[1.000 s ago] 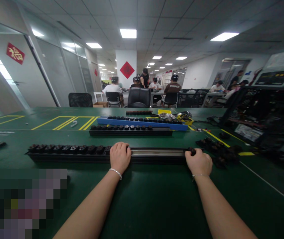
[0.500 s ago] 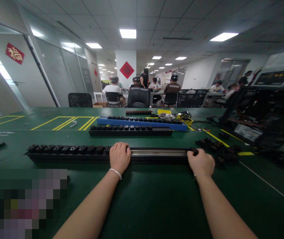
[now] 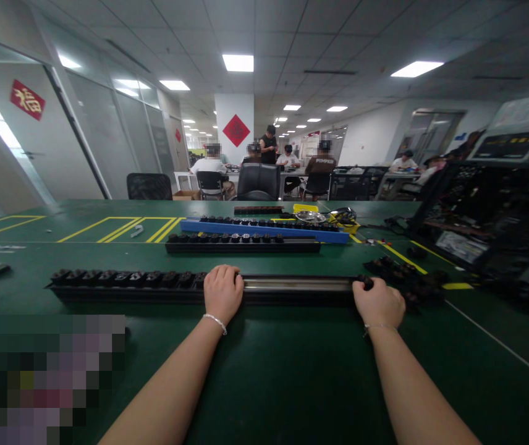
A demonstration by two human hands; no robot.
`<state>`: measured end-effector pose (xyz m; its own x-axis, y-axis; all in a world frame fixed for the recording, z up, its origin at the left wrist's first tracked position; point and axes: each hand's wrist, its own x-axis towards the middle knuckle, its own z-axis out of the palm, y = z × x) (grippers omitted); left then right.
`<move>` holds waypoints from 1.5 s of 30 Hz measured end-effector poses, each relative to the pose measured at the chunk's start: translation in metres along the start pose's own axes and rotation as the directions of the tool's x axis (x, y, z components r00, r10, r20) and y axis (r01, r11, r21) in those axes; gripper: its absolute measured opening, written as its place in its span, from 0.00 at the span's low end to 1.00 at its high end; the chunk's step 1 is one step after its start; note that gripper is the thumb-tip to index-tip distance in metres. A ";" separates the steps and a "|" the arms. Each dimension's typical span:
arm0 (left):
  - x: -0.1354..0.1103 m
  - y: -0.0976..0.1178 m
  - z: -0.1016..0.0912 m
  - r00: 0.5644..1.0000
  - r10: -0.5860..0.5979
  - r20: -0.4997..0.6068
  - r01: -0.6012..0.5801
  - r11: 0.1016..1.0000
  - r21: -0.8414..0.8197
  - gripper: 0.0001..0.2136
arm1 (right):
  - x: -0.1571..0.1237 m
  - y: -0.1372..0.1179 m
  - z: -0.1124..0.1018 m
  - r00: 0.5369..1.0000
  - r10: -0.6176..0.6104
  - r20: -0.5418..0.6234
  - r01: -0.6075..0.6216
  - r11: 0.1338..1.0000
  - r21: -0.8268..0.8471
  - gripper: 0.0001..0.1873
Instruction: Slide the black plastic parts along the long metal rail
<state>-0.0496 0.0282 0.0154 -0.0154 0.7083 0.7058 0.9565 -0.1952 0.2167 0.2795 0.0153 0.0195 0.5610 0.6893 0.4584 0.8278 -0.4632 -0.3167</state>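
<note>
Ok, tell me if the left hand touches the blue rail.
Apart: the head view shows green tabletop and a black rail between left hand and blue rail.

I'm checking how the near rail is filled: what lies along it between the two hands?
In the head view, a bare stretch of the near rail lies between the left hand and right hand, its shiny metal strip showing.

The green table [image 3: 287, 371] bears 1 long black rail [image 3: 185, 293], 1 blue rail [image 3: 271, 230].
</note>
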 end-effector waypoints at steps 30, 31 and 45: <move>0.000 -0.001 0.001 1.000 0.009 -0.014 -0.009 1.000 -0.001 0.08 | 0.005 0.009 0.002 0.998 0.055 -0.030 -0.052 0.992 0.115 0.23; 0.000 -0.001 0.001 1.000 0.008 -0.012 -0.008 1.000 -0.001 0.08 | 0.005 0.010 0.003 0.998 0.054 -0.034 -0.050 0.992 0.116 0.23; 0.000 -0.001 0.001 1.000 -0.005 0.001 0.005 1.000 -0.003 0.08 | 0.010 0.018 0.010 0.992 0.089 -0.084 -0.076 0.985 0.154 0.25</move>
<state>-0.0503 0.0292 0.0142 -0.0200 0.7100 0.7039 0.9555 -0.1936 0.2224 0.3003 0.0193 0.0099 0.6312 0.5962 0.4961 0.7721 -0.4227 -0.4745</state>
